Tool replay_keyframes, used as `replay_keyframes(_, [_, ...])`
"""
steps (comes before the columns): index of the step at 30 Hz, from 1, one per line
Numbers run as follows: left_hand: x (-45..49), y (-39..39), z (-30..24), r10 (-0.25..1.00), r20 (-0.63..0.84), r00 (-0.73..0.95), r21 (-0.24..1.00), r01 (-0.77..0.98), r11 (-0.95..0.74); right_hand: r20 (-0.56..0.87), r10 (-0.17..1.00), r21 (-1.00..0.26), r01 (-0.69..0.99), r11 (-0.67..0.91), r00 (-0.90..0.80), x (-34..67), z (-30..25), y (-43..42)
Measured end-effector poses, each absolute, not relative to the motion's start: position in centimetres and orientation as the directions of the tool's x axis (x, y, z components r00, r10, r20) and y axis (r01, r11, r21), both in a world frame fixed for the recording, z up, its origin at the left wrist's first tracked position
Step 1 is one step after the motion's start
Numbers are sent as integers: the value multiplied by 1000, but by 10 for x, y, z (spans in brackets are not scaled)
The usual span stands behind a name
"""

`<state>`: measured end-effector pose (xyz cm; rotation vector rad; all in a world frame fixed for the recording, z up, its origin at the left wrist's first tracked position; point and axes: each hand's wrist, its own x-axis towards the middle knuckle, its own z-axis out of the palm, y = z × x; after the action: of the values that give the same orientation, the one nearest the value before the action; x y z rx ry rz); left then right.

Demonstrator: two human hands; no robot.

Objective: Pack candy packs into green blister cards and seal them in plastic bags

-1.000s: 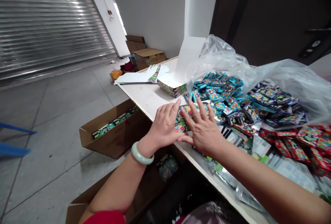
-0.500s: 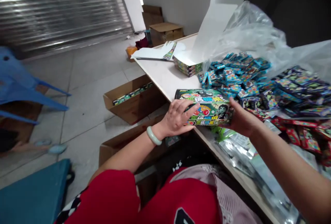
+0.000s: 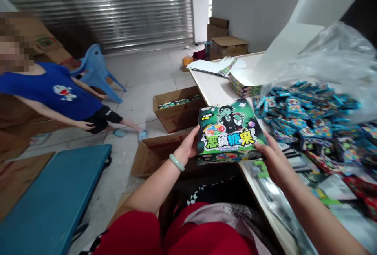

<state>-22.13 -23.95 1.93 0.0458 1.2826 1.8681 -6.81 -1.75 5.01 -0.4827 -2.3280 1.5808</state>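
Observation:
A green and black candy box (image 3: 229, 129) with a cartoon vampire and large coloured lettering is held between both my hands, its printed top facing up. My left hand (image 3: 191, 145), with a pale bangle on the wrist, grips its left side. On the opposite side my right hand (image 3: 272, 155) holds the box with the thumb on its front right corner. The fingers under the box are hidden. Beyond it on the table lies a heap of blue candy packets (image 3: 297, 105). Red packets (image 3: 361, 192) lie to the right of my right forearm.
An open carton (image 3: 176, 119) with green boxes stands on the floor left of the table (image 3: 210, 90); another open carton (image 3: 147, 156) is nearer. A person in a blue shirt (image 3: 55, 94) is at left, by a blue chair (image 3: 100, 72) and a teal platform (image 3: 64, 184).
My hands have tilted the candy box so its top now faces me, and the left hand has shifted to its side. The view has swung left, bringing a person into sight.

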Motion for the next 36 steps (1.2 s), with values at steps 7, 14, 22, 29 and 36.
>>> replay_keyframes(7, [-257, -341, -23, 370, -557, -744, 736, -648, -197, -41, 60, -885, 64, 461, -997, -157, 34, -89])
replay_keyframes(14, [-325, -445, -88, 107, -745, -659, 655, -752, -67, 73, 107, -327, 77, 942, -992, -282, 5, -72])
replay_keyframes(22, [-347, -456, -196, -29, -767, -642, 629, -759, 166, 30, 235, -157, 228, 961, -972, -323, -50, -60])
replay_keyframes(29, [-350, -434, -314, -83, -777, -624, 570, -754, 326, -26, 227, -64, 229, 971, -973, -324, -41, -62])
replay_keyframes(36, [-350, -436, -403, -107, -800, -590, 507, -761, 406, -31, 225, 43, 223, 974, -974, -323, -43, -58])
